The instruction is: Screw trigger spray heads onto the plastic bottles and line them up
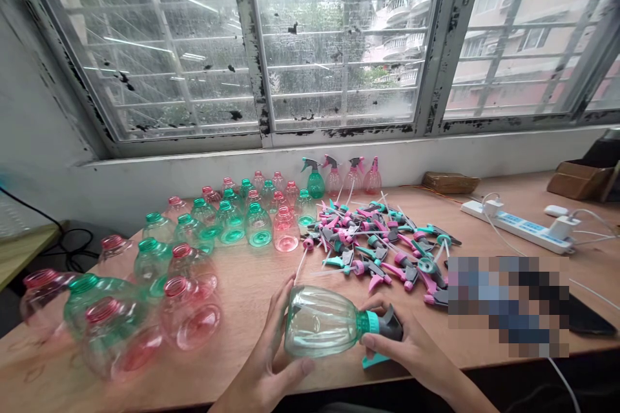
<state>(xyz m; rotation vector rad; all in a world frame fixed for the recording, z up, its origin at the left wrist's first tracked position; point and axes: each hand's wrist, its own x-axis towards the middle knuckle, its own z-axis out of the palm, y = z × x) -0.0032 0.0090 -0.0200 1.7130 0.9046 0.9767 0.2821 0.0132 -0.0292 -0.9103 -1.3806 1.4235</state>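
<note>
A clear green spray bottle lies on its side above the front of the table, its neck toward the right. My left hand cups the base end, thumb below and fingers behind the bottle. My right hand grips the dark grey and turquoise spray head, with thumb and fingers around its collar at the bottle neck. The turquoise part of the head points down below my right hand. Just beyond the bottle lies a pile of loose pink, turquoise and grey spray heads with white tubes.
Many open pink and green bottles stand on the left of the table. Several bottles with spray heads stand by the wall. A white power strip, a brown packet and a cardboard box are at right.
</note>
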